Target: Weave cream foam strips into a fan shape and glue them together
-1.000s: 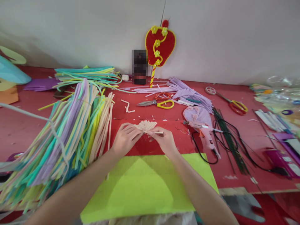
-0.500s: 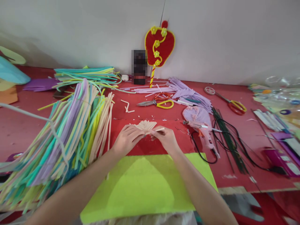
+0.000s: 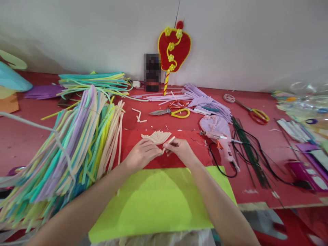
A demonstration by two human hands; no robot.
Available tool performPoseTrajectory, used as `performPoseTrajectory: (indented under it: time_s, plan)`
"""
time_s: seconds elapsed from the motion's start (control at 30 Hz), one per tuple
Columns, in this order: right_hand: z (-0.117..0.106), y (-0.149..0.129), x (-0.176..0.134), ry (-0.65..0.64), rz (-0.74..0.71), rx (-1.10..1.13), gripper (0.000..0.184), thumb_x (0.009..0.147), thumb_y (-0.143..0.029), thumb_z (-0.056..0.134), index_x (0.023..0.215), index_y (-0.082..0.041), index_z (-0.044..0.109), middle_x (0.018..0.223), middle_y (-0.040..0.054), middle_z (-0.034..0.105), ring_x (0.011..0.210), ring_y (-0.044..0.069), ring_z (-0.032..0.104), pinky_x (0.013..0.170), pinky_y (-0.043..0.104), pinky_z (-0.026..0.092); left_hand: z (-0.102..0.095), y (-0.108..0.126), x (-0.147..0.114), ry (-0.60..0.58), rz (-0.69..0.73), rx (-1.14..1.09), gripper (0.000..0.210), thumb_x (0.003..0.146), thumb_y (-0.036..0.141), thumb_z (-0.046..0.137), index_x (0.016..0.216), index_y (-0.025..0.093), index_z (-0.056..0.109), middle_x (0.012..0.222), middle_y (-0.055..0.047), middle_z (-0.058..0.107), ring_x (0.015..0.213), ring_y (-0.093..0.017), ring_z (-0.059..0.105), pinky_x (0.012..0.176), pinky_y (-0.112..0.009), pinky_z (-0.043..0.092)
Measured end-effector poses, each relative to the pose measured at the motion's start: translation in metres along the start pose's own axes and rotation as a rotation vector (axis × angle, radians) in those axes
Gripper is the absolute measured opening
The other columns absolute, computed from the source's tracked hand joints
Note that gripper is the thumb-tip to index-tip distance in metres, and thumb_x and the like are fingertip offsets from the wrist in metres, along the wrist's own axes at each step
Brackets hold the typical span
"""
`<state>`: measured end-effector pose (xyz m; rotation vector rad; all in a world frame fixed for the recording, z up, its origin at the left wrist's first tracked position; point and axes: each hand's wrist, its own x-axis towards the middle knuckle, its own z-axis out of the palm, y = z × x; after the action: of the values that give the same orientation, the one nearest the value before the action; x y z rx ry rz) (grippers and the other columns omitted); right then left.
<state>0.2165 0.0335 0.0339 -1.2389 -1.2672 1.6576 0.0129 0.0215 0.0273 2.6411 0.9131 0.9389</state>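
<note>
A cream pipe cleaner [image 3: 169, 141], bent partway along, is pinched between my two hands. My left hand [image 3: 144, 153] is closed, its fingertips at the lower end of the strip. On the other side my right hand [image 3: 178, 149] grips it between thumb and fingers, one end sticking up past them. Just beyond my hands, a fan-shaped piece made of several cream pipe cleaners [image 3: 157, 136] lies flat on the red table [image 3: 143, 124]. Farther back are two short bent cream pieces [image 3: 139, 115] and scissors [image 3: 170, 112] with red and yellow handles.
A big bundle of coloured pipe cleaners [image 3: 74, 136] lies left. To the right are a pink glue gun [image 3: 222, 145] with a black cord, a lilac fan piece [image 3: 215, 123], and dark green stems [image 3: 248, 153]. A lime-green sheet [image 3: 153, 201] covers the front edge. A red fan [image 3: 175, 51] stands behind.
My hands have come slightly nearer me, off the cream fan piece, which now lies uncovered. The cream strip in my right hand has tilted from nearly level to steeply upward.
</note>
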Motion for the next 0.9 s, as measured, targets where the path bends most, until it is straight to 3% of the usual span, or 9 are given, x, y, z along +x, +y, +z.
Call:
performPoseTrajectory:
  time_s: [0.17,0.27,0.37,0.53,0.63,0.73,0.8,0.9]
  plan:
    - [-0.008,-0.004,0.000,0.144,-0.042,0.021,0.030,0.069,-0.045,0.072,0.074,-0.016,0.071,0.070,0.0033,0.069,0.061,0.012,0.062,0.052,0.022,0.054,-0.004,-0.005,0.001,0.151,-0.258,0.066,0.017,0.090,0.025,0.054,0.103,0.025,0.065,0.100,-0.002,0.071,0.093,-0.017,0.062,0.091,-0.037,0.041]
    - [-0.011,-0.003,0.001,0.125,-0.047,0.014,0.032,0.070,-0.048,0.071,0.074,-0.016,0.070,0.069,0.0030,0.068,0.062,0.012,0.062,0.051,0.021,0.054,-0.007,-0.012,-0.002,0.278,-0.476,0.164,0.020,0.090,0.027,0.052,0.107,0.023,0.063,0.102,-0.006,0.066,0.097,-0.021,0.059,0.090,-0.040,0.042]
    - [-0.011,0.000,0.003,0.075,-0.050,-0.022,0.034,0.070,-0.049,0.070,0.073,-0.015,0.069,0.069,0.0032,0.067,0.060,0.011,0.061,0.049,0.020,0.053,-0.005,-0.020,-0.004,0.262,-0.575,0.223,0.019,0.087,0.029,0.055,0.104,0.022,0.063,0.100,-0.007,0.062,0.096,-0.023,0.058,0.090,-0.041,0.042]
    - [-0.011,0.004,0.006,0.080,-0.109,-0.070,0.033,0.074,-0.049,0.066,0.078,-0.017,0.068,0.072,0.0037,0.068,0.063,0.013,0.062,0.045,0.020,0.051,-0.005,-0.018,-0.001,0.224,-0.608,0.195,0.017,0.086,0.027,0.058,0.100,0.021,0.063,0.102,-0.008,0.062,0.100,-0.025,0.057,0.092,-0.045,0.041]
    - [-0.013,0.002,0.007,0.182,-0.186,-0.035,0.033,0.075,-0.050,0.064,0.079,-0.017,0.067,0.079,0.0049,0.069,0.069,0.015,0.063,0.049,0.022,0.053,-0.008,-0.011,0.004,0.293,-0.709,-0.005,0.016,0.087,0.027,0.054,0.098,0.019,0.063,0.097,-0.007,0.065,0.091,-0.021,0.061,0.083,-0.038,0.048]
    - [-0.012,-0.005,0.007,0.268,-0.225,0.021,0.032,0.076,-0.049,0.064,0.081,-0.018,0.065,0.081,0.0046,0.068,0.075,0.016,0.064,0.054,0.024,0.054,-0.004,-0.005,0.011,0.306,-0.858,-0.376,0.019,0.084,0.036,0.058,0.091,0.019,0.063,0.083,-0.005,0.069,0.072,-0.018,0.064,0.067,-0.031,0.052]
    - [-0.009,-0.011,0.007,0.264,-0.216,0.037,0.031,0.076,-0.049,0.064,0.082,-0.018,0.065,0.080,0.0040,0.068,0.075,0.016,0.064,0.056,0.024,0.054,0.001,-0.003,0.017,0.299,-0.895,-0.661,0.023,0.081,0.039,0.060,0.090,0.018,0.063,0.075,-0.005,0.070,0.063,-0.017,0.064,0.059,-0.030,0.052]
    - [0.002,-0.018,0.008,0.226,-0.192,0.070,0.031,0.074,-0.048,0.066,0.081,-0.018,0.065,0.081,0.0037,0.069,0.074,0.016,0.064,0.058,0.025,0.054,0.009,0.001,0.028,0.335,-0.926,-0.810,0.023,0.076,0.038,0.065,0.084,0.017,0.064,0.077,-0.005,0.072,0.068,-0.017,0.067,0.064,-0.030,0.054]
